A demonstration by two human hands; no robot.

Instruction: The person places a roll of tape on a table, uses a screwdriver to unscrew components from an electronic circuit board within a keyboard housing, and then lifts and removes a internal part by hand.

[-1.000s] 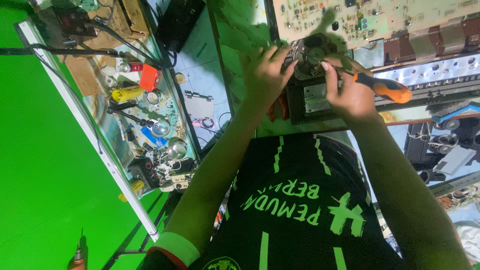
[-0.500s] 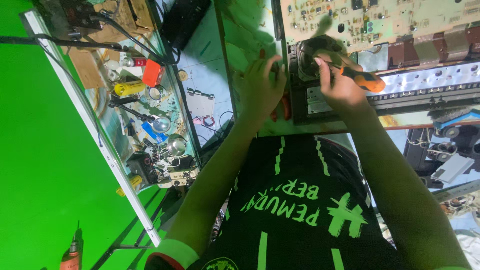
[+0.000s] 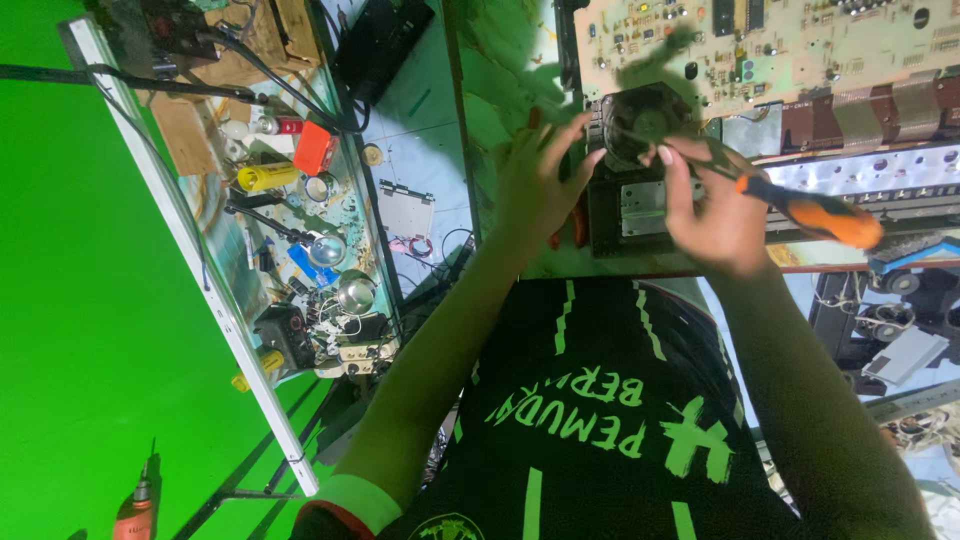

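A: Two hands, both up at top centre of frame. Left hand [image 3: 535, 190] has its fingers curled against the left edge of a small black fan [image 3: 645, 120], steadying it. Right hand [image 3: 715, 205] is wrapped tight round an orange-handled screwdriver [image 3: 810, 210], thumb and fingers clamped on the shaft end.

B: Where does the fan sit?

A: On top of a black boxy unit [image 3: 630, 205], just below a beige circuit board [image 3: 790, 50] at upper right. Screwdriver tip reaches toward the fan; the contact point is blurred, can't tell exactly.

B: Anything different from a second back?

A: Yes. Fan was lifted between both hands, clear of the unit. Now it's lower, pressed against the unit, and the left hand has shifted from holding it up to bracing its side. Screwdriver handle has swung out right, lower in frame. My read: the work has gone from positioning the fan to working on it with the tool.

B: Surroundings?

A: Cluttered glass shelf [image 3: 300, 230] on the left with small parts, a yellow cylinder [image 3: 265, 177], an orange block [image 3: 315, 148]. Green wall [image 3: 80, 300] far left. Black shirt with green lettering [image 3: 600, 420] fills the lower centre.
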